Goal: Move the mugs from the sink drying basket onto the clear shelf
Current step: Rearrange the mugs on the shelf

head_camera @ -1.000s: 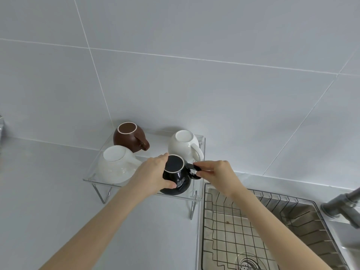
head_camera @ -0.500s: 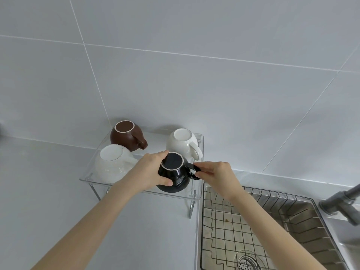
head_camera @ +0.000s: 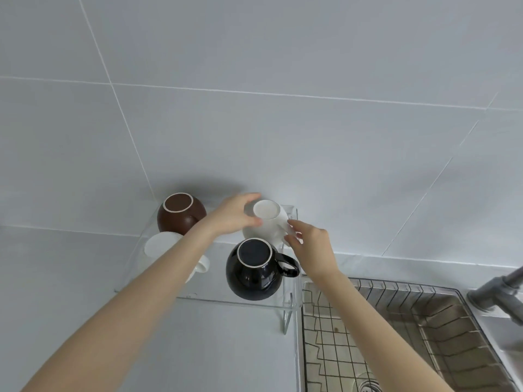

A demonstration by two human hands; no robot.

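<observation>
Four upturned mugs sit on the clear shelf (head_camera: 215,299); the sink drying basket (head_camera: 396,335) looks empty, so the task seems nearly done. Half a second ago both hands held the black mug (head_camera: 256,270); now it rests free, below the fingers. The left hand (head_camera: 235,215) cups the rear white mug (head_camera: 267,222), fingers curled around it; the right hand (head_camera: 310,244) touches its handle side, fingers loosely spread.

Between the hands sits a white mug (head_camera: 266,222); below them a glossy black mug (head_camera: 254,271) with a pale-ringed base; left, a brown mug (head_camera: 181,213), likewise ringed.
</observation>
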